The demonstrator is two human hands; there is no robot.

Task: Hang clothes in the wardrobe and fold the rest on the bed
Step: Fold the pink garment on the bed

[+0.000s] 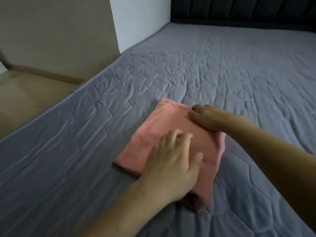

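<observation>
A pink garment (pixel 164 124) lies folded into a compact rectangle near the front of the bed (pixel 222 69), which has a grey quilted cover. My left hand (pixel 172 159) rests flat on the near half of the folded garment, fingers relaxed and spread. My right hand (pixel 208 117) presses on its far right edge, palm down, fingers slightly bent. Neither hand grips the cloth.
The bed's left edge runs diagonally from lower left to upper middle. Beyond it lie a beige floor (pixel 22 96) and a beige panel or wall (pixel 59 31). A dark padded headboard (pixel 248 11) stands at the far end, beside a white wall (pixel 140 19).
</observation>
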